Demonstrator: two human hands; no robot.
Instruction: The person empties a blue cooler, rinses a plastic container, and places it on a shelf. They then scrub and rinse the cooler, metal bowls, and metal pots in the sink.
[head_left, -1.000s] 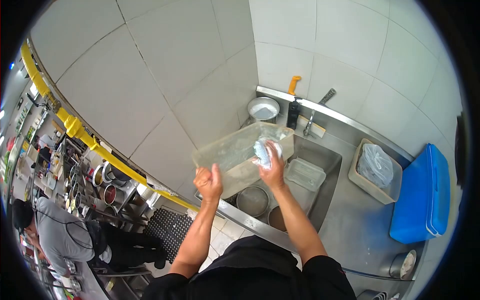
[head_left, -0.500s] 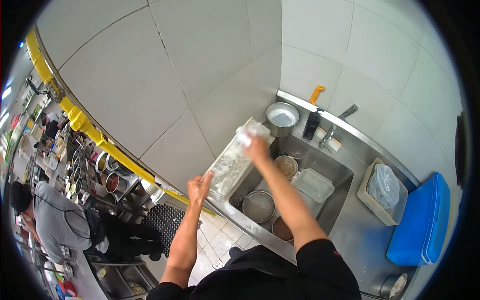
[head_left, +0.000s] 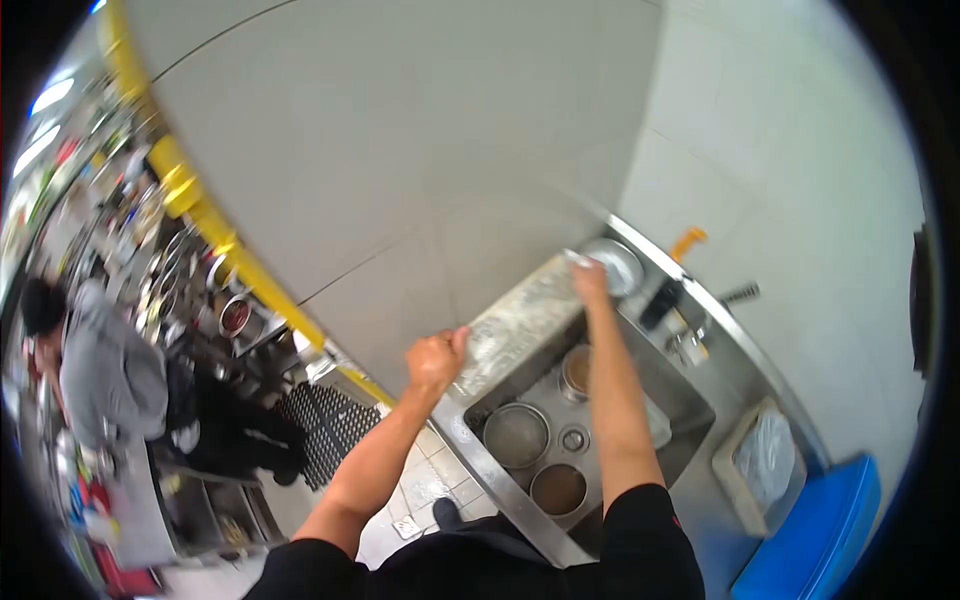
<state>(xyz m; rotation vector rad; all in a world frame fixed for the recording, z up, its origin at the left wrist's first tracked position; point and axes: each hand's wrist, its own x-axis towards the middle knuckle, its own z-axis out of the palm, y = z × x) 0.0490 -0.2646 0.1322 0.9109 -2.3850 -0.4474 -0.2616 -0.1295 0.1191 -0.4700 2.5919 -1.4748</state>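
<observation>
A long pale rectangular tray (head_left: 525, 322), streaked with white suds, lies along the left rim of the sink against the wall. My left hand (head_left: 437, 360) is closed at its near end, with the thumb pointing up. At the tray's far end, my right hand (head_left: 590, 280) is closed on a small white sudsy wad, too blurred to tell as sponge or cloth. Just beyond that hand stands a metal pot (head_left: 617, 268) with something whitish inside.
Round metal pans (head_left: 517, 436) and a clear plastic container (head_left: 657, 424) sit in the sink (head_left: 690, 450). A faucet (head_left: 688, 345), black bottle (head_left: 661, 302), bag-filled bin (head_left: 735, 470) and blue cooler (head_left: 815, 530) stand rightward. Another person (head_left: 115, 370) works at left.
My right hand has moved to the tray's far end, beside the metal pot. My left hand stays at the near end. The view has shifted, and the sink drain now shows.
</observation>
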